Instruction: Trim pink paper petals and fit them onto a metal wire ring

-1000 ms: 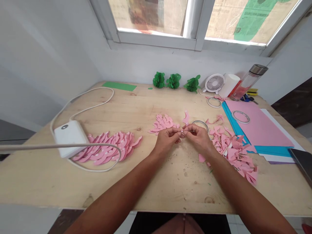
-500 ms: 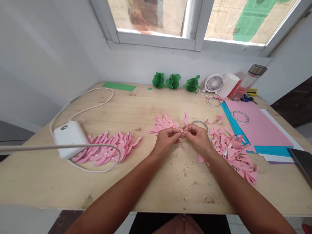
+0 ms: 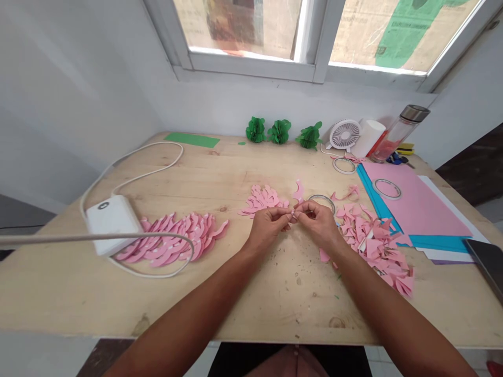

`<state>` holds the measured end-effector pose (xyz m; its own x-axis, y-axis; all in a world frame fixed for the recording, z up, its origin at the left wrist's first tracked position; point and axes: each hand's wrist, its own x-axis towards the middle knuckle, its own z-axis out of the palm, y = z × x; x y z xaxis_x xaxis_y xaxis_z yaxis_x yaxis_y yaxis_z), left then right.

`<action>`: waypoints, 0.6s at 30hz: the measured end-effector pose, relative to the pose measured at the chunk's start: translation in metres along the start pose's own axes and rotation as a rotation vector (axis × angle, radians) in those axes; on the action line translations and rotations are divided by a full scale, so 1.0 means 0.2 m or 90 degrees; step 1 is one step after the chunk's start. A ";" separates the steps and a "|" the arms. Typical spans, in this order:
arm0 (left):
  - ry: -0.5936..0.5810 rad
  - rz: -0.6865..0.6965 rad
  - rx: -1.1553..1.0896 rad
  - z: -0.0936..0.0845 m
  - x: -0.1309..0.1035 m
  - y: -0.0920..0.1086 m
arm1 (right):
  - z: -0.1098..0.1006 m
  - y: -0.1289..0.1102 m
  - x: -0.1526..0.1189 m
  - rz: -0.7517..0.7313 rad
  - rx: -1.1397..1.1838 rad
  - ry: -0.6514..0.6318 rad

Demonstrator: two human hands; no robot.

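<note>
My left hand (image 3: 270, 222) and my right hand (image 3: 316, 220) meet over the middle of the table, thumbs and forefingers pinched. Between their fingertips is a small pink paper piece (image 3: 293, 213), mostly hidden by the fingers. Just beyond them lies a curved pink paper cutout (image 3: 299, 189). A roll of tape (image 3: 323, 198) rests partly behind my right hand. Close to my left hand spreads a small pile of pink cutouts (image 3: 263, 196). Farther left is a bigger pile of curved pink cutouts (image 3: 178, 236) with whitish patches on them.
Pink paper scraps (image 3: 377, 246) are heaped beside my right forearm. A white power bank (image 3: 112, 222) with a looping cable stands left. Green paper decorations (image 3: 280, 131), a small fan (image 3: 345, 134) and a bottle (image 3: 401, 133) line the back. Coloured sheets (image 3: 420, 204) and a phone (image 3: 485, 264) lie right.
</note>
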<state>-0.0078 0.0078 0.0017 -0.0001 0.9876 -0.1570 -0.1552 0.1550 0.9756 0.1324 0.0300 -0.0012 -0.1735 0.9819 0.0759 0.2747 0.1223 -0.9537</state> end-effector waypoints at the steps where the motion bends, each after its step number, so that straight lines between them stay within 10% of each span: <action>1: 0.000 0.001 0.000 0.00 0.00 0.00 | 0.00 0.00 0.00 0.000 -0.002 0.001; 18: 0.036 0.011 0.020 0.01 0.00 0.00 | 0.01 0.01 0.00 -0.008 -0.007 0.007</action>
<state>-0.0064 0.0074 0.0022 -0.0591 0.9872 -0.1482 -0.1239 0.1400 0.9824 0.1317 0.0303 -0.0037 -0.1667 0.9818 0.0907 0.2827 0.1357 -0.9495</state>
